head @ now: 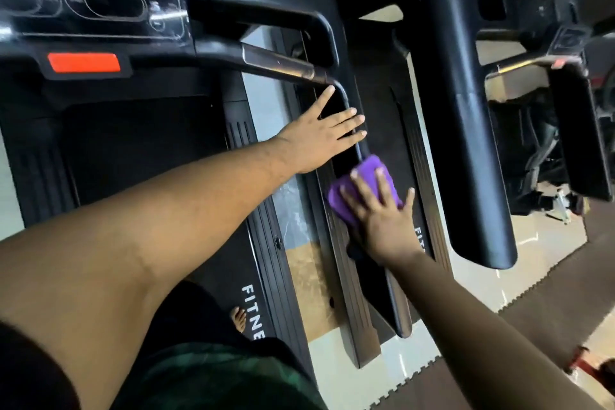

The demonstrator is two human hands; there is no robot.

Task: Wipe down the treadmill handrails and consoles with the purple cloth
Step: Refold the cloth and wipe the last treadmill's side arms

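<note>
The purple cloth (362,190) lies bunched on the flat black side handrail (396,303) of the treadmill, about midway along it, just below where the rail curves up toward the console. The right hand (382,220) lies flat on top of the cloth with its fingers (357,200) spread and nearly straight, pressing it against the rail rather than curling round it; the cloth shows past the fingertips and at the thumb side. The left hand (324,136) rests a little further up the same rail, palm down, fingers straight and fanned out, holding nothing, its fingertips touching the rail's outer edge near the bend. The two hands are near each other but apart.

Above the left hand a silver grip bar (276,61) slants out from the console (90,7), which carries oval button outlines, plus and minus marks and an orange-red tab (83,62) at its lower edge. Under the left arm runs the dark treadmill belt (139,156), with a side strip printed with white letters (253,313) and a bare foot (238,318) beside it. To the right stands a thick black post (466,130) of a neighbouring machine, over pale floor tiles (549,253) and dark mats.
</note>
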